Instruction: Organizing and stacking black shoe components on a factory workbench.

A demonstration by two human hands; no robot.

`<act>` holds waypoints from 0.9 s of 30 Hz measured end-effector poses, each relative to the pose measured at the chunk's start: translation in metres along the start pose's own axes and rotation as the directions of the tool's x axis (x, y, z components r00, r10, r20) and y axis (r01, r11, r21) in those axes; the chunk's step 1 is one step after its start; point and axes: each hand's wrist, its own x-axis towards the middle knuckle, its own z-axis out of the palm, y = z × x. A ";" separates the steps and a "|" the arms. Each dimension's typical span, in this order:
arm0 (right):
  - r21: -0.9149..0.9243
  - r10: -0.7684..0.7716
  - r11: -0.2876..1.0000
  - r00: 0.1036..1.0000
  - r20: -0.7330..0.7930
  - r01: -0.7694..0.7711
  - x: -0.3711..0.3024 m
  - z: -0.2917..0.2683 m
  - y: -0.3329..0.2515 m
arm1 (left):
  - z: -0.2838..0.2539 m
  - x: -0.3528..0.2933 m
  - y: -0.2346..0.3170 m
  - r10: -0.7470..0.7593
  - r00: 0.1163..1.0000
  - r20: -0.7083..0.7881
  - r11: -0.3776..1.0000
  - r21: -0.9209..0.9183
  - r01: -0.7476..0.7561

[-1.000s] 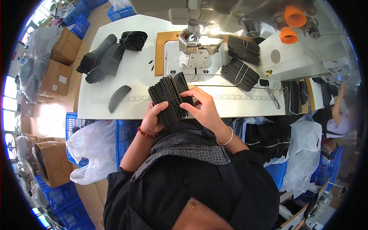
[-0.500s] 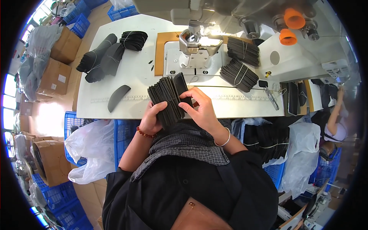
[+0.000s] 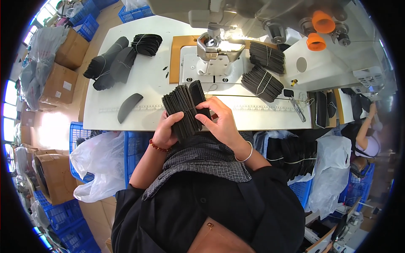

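A thick stack of black fabric pieces is held upright over the front edge of the white table. My left hand is closed around its left and lower side, thumb across the front. At the stack's right end, my right hand pinches an outer black piece between thumb and fingers; this piece fans slightly away from the others. One loose curved dark piece lies on the table left of my hands. Beyond the stack stands the sewing machine's metal head.
Tied bundles of dark pieces lie at the table's back left and right of the machine. Small metal snips rest near the right edge. Blue crates with plastic bags flank my lap. Another person works at far right.
My hands and the stack keep almost the same position and grip. At the far right, the other person's arm has shifted slightly.
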 end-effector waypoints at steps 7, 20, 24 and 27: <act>0.114 0.025 0.993 0.999 -0.020 -0.023 0.000 0.001 0.000 | -0.002 0.000 0.001 -0.023 1.000 -0.002 1.000 -0.006 0.023; 0.026 -0.016 1.000 1.000 0.013 0.016 -0.003 -0.003 -0.004 | -0.003 -0.001 -0.001 -0.006 1.000 -0.013 1.000 0.002 0.006; 0.102 -0.013 0.995 1.000 -0.007 0.013 0.000 -0.005 -0.006 | 0.000 0.000 0.001 -0.018 1.000 0.005 1.000 -0.004 0.018; 0.019 -0.135 0.991 0.989 -0.060 0.136 -0.001 0.002 0.003 | 0.001 0.000 0.002 -0.017 1.000 0.008 1.000 0.013 0.017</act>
